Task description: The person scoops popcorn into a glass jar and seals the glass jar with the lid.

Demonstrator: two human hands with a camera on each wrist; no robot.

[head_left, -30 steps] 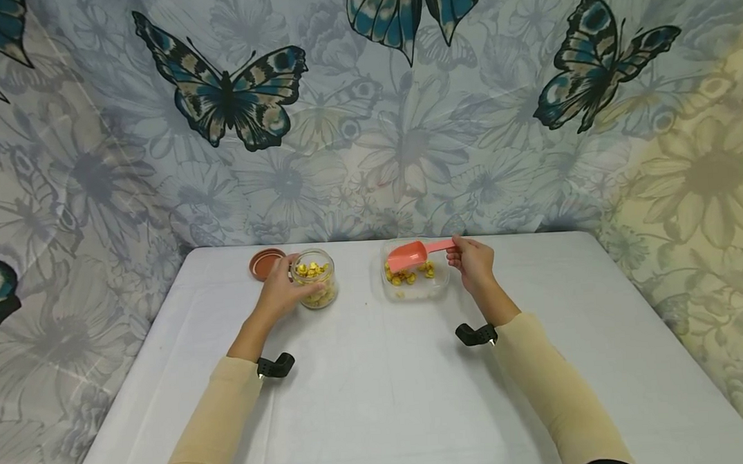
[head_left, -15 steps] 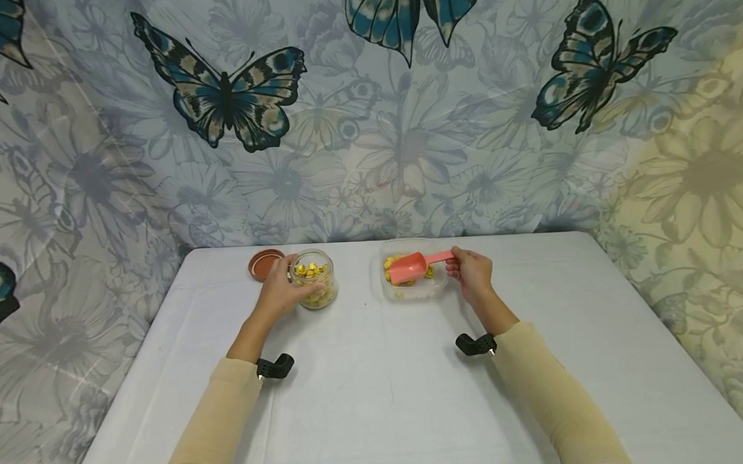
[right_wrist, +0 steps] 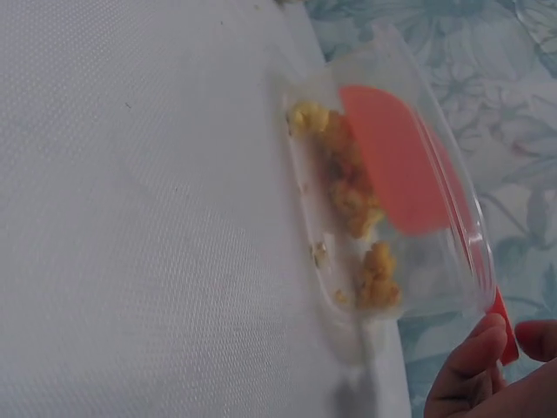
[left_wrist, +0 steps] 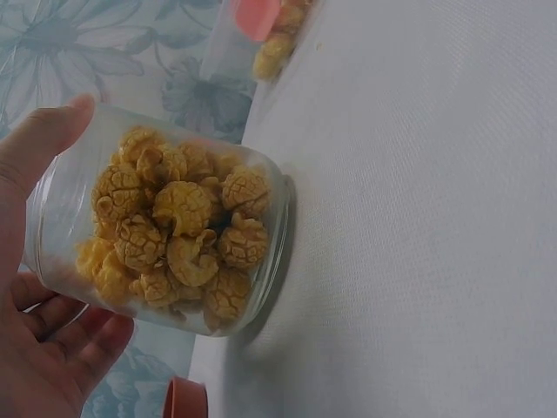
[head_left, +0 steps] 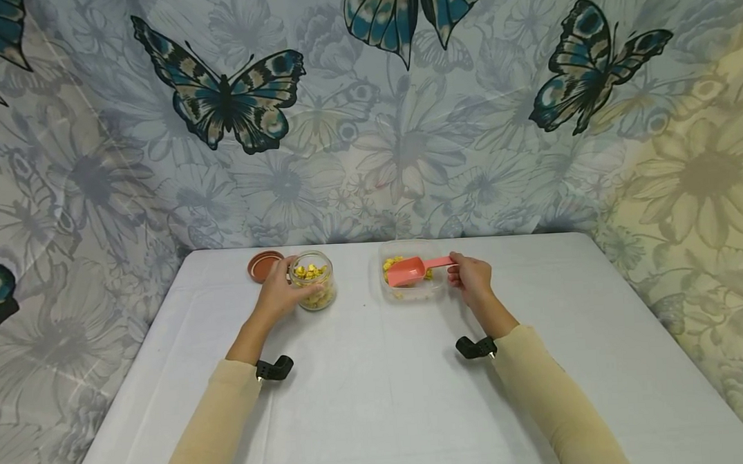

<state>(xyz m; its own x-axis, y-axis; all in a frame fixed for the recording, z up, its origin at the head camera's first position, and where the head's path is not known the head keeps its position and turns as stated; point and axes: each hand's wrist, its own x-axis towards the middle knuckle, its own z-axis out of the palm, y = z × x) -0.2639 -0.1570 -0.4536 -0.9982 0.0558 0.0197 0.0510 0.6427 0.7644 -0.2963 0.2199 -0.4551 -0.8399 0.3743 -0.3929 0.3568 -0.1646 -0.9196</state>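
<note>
My left hand (head_left: 279,293) grips a glass jar (left_wrist: 178,231), thumb on one side and fingers on the other. Caramel-coated popcorn (left_wrist: 183,209) fills much of the jar, which stands upright on the table. In my right hand (head_left: 473,277) is the handle of a coral-red scoop (head_left: 406,272), pinched between thumb and fingers. The scoop's bowl is down inside a clear plastic container (right_wrist: 435,261), over the popcorn (right_wrist: 352,187) lying there. In the head view the bowl looks bare, though its inside is hard to make out.
Behind my left hand lies a brown-red jar lid (head_left: 265,266), near the table's back edge. A white cloth covers the table (head_left: 378,384). A butterfly-print fabric backdrop (head_left: 405,154) rises right behind that edge. Each wrist wears a black camera (head_left: 275,368).
The scoop's bowl has dropped lower into the container and tipped, my right hand coming slightly down and toward me. My left hand and the jar have stayed in place.
</note>
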